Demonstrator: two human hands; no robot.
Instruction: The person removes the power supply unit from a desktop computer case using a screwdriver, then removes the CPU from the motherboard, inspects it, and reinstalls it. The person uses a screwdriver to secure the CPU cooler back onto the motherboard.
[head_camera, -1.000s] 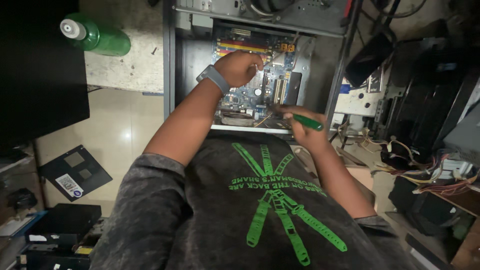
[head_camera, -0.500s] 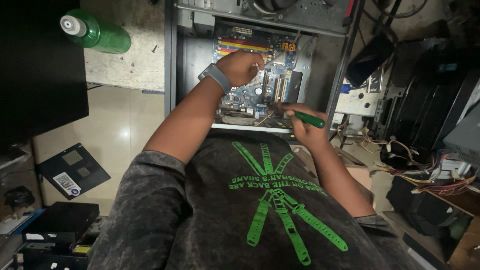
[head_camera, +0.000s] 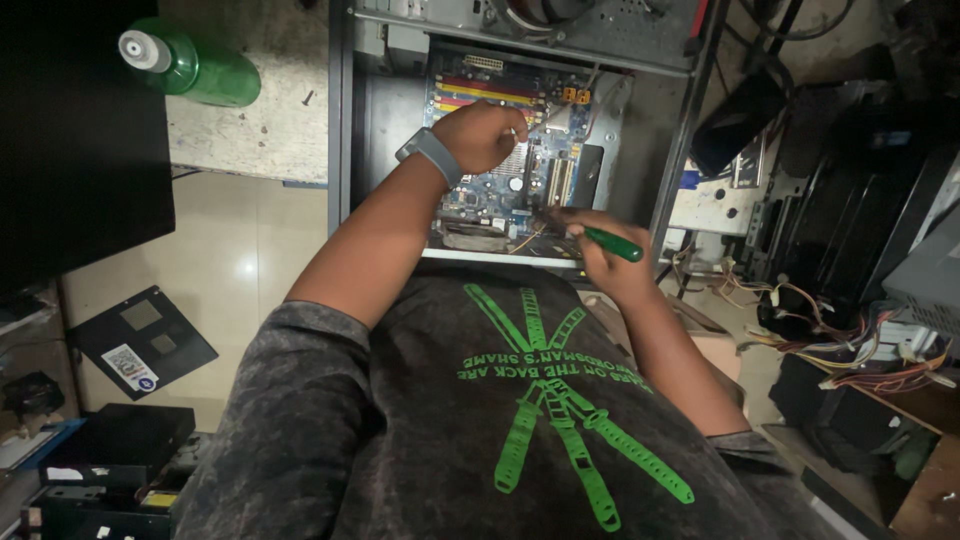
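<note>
The left hand reaches into the open computer case and rests curled on the blue motherboard, fingers bent together over the board near its coloured memory slots at about twelve o'clock of the hand; whether it pinches anything underneath cannot be told, since the knuckles hide the fingertips. A grey wristband sits on that wrist. The right hand is at roughly five o'clock from the left, its grip clamped around a green-handled screwdriver, whose shaft points toward nine o'clock and down to the lower edge of the board. The case lies on its side with its open face up, straight ahead of the person at twelve o'clock, partly on a worn pale tabletop. The screwdriver looks light and stiff, its smooth plastic handle best held around the thick middle as it is now; the tip is thin and could slip off a small screw head. The board is rigid but fragile, with fine pins and upright parts, so by my judgement it is safest touched at bare edges or slot housings rather than on chips. A green bottle lies at ten o'clock on the tabletop, loose coloured cables sprawl at three o'clock, and a dark flat drive lies on the floor at eight o'clock.
</note>
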